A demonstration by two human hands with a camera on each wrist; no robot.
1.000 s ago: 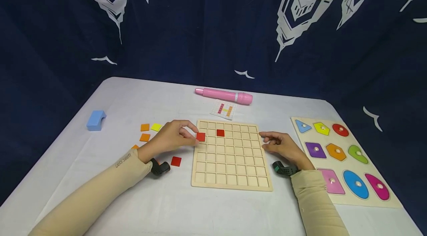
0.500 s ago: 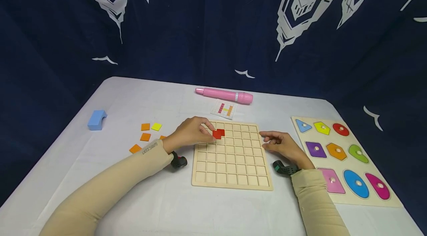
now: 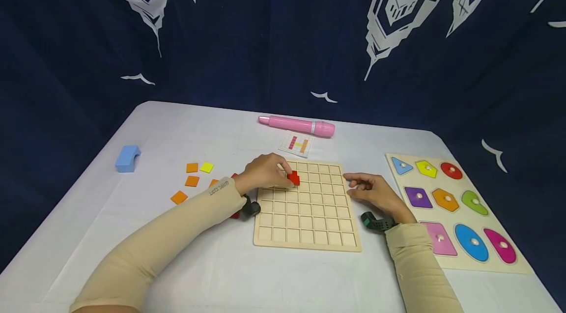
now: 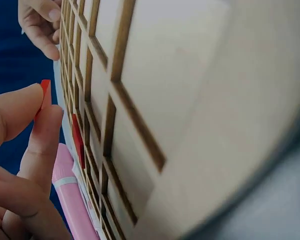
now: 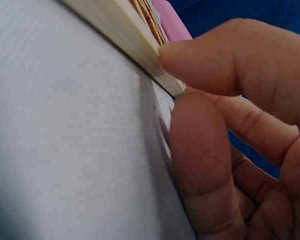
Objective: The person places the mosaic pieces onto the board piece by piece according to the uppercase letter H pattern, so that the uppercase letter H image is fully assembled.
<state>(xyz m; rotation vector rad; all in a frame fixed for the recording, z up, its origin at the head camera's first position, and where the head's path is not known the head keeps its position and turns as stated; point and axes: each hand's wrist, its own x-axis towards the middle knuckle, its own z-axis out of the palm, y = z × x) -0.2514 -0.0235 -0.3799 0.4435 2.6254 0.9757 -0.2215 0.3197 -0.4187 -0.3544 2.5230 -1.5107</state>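
Head view: I judge the step in hand to be setting a red tile point(image 4: 45, 94) into the grid board point(image 3: 306, 210). My left hand point(image 3: 267, 171) pinches that tile between thumb and fingertip, holding it above the board near another red tile point(image 4: 78, 140) already seated in a cell. The next move calls for squaring the held tile over a cell before release. My right hand point(image 3: 373, 195) is loosely relaxed, thumb and finger apart, their tips touching the board's right edge; I can't tell how firmly they press.
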